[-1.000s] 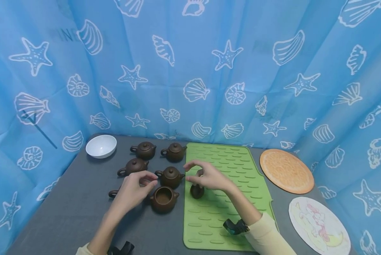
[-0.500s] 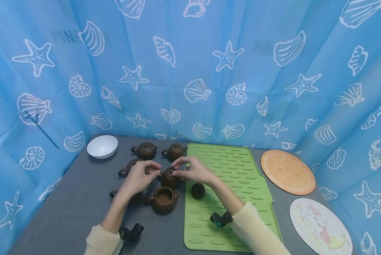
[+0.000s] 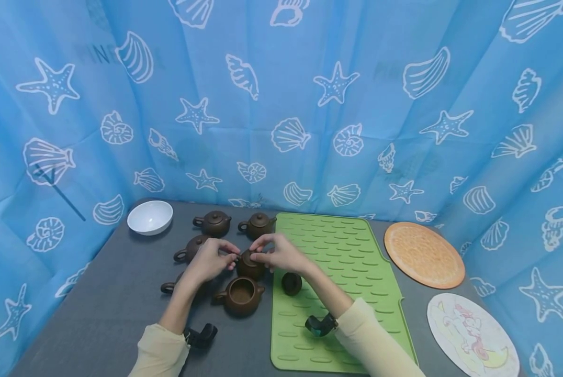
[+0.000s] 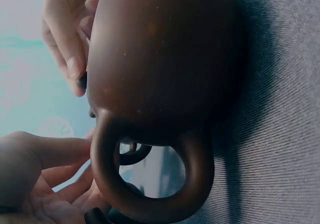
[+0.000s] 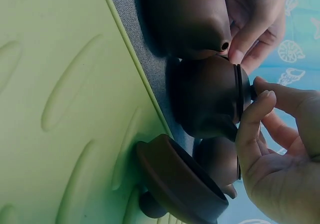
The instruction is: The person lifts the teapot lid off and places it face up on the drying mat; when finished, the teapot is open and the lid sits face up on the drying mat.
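Observation:
My right hand (image 3: 282, 255) pinches the knob of the lid on a small dark-brown teapot (image 3: 250, 270). On that pot's left side, my left hand (image 3: 209, 263) pinches its handle between thumb and fingertips. Just in front stands a teapot without its lid (image 3: 241, 298); its body fills much of the left wrist view. A loose lid (image 3: 291, 284) lies knob-down on the green mat's left part, also large in the right wrist view. Both hands partly cover the gripped teapot.
Several lidded teapots, such as one at the back (image 3: 215, 223), stand on the left half of the grey table (image 3: 98, 309). A white bowl (image 3: 150, 217) is at back left. The green mat (image 3: 338, 293), an orange round placemat (image 3: 424, 255) and a white one (image 3: 472, 335) lie rightward.
My right hand let go of the loose lid on the mat and moved left to the teapot's knob. The left hand came to that pot's handle, and the pot shifted slightly.

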Action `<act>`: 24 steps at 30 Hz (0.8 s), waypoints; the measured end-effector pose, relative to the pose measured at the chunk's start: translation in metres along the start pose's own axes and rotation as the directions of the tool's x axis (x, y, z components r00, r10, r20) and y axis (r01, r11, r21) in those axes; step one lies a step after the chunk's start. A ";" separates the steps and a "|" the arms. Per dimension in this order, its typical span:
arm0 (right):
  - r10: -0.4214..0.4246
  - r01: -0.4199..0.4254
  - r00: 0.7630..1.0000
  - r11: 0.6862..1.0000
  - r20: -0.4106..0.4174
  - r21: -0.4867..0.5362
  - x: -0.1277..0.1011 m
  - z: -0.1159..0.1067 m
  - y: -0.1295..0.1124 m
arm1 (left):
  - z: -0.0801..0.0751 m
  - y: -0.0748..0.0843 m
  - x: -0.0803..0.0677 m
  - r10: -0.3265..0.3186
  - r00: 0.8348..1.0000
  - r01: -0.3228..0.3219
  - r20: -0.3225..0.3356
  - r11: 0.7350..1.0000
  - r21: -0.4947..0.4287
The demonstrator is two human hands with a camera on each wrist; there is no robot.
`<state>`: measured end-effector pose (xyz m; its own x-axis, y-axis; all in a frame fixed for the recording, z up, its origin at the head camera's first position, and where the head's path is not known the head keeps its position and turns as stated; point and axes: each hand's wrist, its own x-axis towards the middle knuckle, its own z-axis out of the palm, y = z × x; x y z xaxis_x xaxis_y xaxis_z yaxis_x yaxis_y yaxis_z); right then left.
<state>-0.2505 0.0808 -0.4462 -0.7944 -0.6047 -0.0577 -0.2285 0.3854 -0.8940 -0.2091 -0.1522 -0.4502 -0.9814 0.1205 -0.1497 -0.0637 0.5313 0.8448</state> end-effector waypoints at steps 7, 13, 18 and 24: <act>0.002 -0.002 1.000 1.000 -0.004 -0.001 0.000 0.001 -0.001 | -0.001 -0.002 0.003 -0.020 1.000 0.020 -0.004 1.000 0.009; -0.021 0.021 1.000 1.000 -0.002 0.012 -0.001 0.002 -0.001 | -0.003 -0.002 0.003 -0.036 0.999 0.036 0.006 0.999 -0.007; -0.027 0.027 0.999 0.999 -0.019 0.022 -0.004 0.001 -0.003 | -0.002 -0.002 0.004 -0.051 0.999 0.051 0.012 0.999 -0.014; -0.052 0.053 0.998 0.998 -0.037 0.035 -0.015 0.000 -0.005 | -0.001 -0.001 0.002 -0.061 0.998 0.061 0.010 0.998 -0.011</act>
<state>-0.2373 0.0877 -0.4409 -0.8016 -0.5979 0.0054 -0.2509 0.3283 -0.9106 -0.2115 -0.1535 -0.4506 -0.9737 0.0965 -0.2064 -0.1257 0.5281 0.8399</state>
